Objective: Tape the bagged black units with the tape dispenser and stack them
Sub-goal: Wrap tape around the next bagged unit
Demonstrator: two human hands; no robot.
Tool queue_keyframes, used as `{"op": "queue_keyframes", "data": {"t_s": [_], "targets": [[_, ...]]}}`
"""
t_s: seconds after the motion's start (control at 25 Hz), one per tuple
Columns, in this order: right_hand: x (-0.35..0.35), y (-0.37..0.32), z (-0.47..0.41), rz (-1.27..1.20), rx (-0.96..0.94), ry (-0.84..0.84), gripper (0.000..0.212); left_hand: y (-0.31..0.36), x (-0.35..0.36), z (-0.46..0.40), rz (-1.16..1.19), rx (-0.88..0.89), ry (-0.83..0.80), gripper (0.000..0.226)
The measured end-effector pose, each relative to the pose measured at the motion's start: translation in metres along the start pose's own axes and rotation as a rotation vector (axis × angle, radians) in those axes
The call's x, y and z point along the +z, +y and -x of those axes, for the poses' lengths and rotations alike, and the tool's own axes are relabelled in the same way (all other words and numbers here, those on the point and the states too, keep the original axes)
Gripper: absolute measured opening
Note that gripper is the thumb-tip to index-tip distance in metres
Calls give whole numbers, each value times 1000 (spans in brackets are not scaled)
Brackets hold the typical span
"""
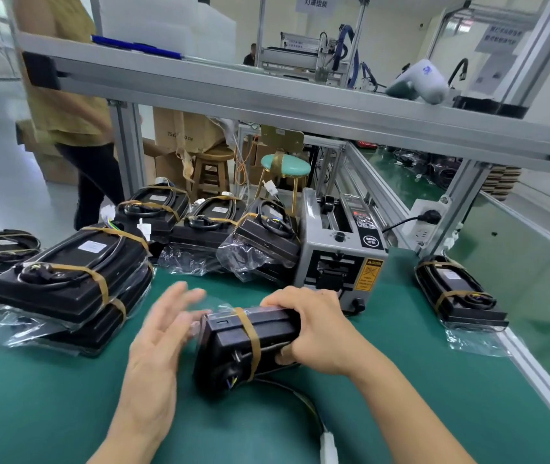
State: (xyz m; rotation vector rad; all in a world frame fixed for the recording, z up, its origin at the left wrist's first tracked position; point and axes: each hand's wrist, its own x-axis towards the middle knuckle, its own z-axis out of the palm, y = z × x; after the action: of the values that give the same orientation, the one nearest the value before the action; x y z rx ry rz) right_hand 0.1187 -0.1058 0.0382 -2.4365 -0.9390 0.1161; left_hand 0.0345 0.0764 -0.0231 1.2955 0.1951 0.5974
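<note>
While the right hand (314,333) grips a black unit (250,346) from above, fingers curled over its far edge and thumb pressed on the near face, the left hand (163,343) hovers just beside the unit's left end with its fingers straight and spread, blurred and holding nothing. That unit stands on edge on the green bench (66,396), a brown tape band (250,339) wrapped around its middle and clear bag film bunched at the end nearest the left hand. A cable with a white connector (329,443) trails from under the unit toward the person, below the right wrist.

Just beyond the right hand's knuckles sits the grey tape dispenser (340,249), its slot facing the hand and an orange caution label on its front. Out past the left hand's fingertips, a stack of bagged units (69,289) lies flat, two at least, each bound with brown tape and a coiled cord on top. Farther off beyond both hands, a row of more bagged units (213,226) leans against each other, touching the dispenser's left side. Well off to the right of the right hand, a single bagged unit (461,296) lies near the bench edge. A few more units (2,249) sit at the far left edge of view.

Behind the bench frame a person in a mustard top (62,78) stands, and a wooden stool (213,172) and a mint-cushioned stool (285,169) sit on the floor.
</note>
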Motion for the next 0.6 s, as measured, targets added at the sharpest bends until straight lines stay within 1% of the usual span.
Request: {"op": "queue_keyframes", "data": {"t_s": [0.04, 0.08, 0.12, 0.16, 0.2, 0.24, 0.28, 0.32, 0.36, 0.4, 0.44, 0.48, 0.52, 0.6], "targets": [[0, 0, -2, -1, 4, -3, 53, 2, -3, 1, -105, 69, 103, 41], [-1, 0, -4, 5, 3, -8, 52, 6, -6, 2, -270, 202, 188, 46], [-1, -1, -6, 16, 6, -10, 50, 10, -9, 2, -416, 359, 188, 41], [-1, -2, -8, 26, 15, -10, 49, 11, -9, 4, -461, 452, 99, 32], [-1, -3, -10, 36, 25, -4, 48, 12, -5, 7, -434, 408, -48, 36], [0, -5, -11, 52, 27, 4, 47, 12, -2, 10, -378, 289, -189, 52], [2, -7, -10, 70, 20, 10, 48, 10, 1, 11, -325, 168, -279, 71], [2, -7, -7, 76, 4, 0, 51, 6, 3, 10, -298, 85, -298, 82], [2, -6, -3, 60, -16, -30, 56, 2, 4, 9, -286, 61, -290, 84], [-1, -2, 3, 6, -29, -65, 65, -2, 5, 8, -296, 73, -263, 80], [-4, 4, 8, -100, -23, -78, 72, -3, 5, 9, -300, 97, -237, 74], [-8, 11, 14, -238, 8, -36, 72, -4, 5, 10, -289, 120, -210, 71], [-11, 19, 18, -381, 78, 87, 62, -5, 5, 10, -271, 131, -182, 71], [-14, 35, 17, -630, 340, 452, 27, -12, 3, 9, -291, 160, -138, 73]]}}
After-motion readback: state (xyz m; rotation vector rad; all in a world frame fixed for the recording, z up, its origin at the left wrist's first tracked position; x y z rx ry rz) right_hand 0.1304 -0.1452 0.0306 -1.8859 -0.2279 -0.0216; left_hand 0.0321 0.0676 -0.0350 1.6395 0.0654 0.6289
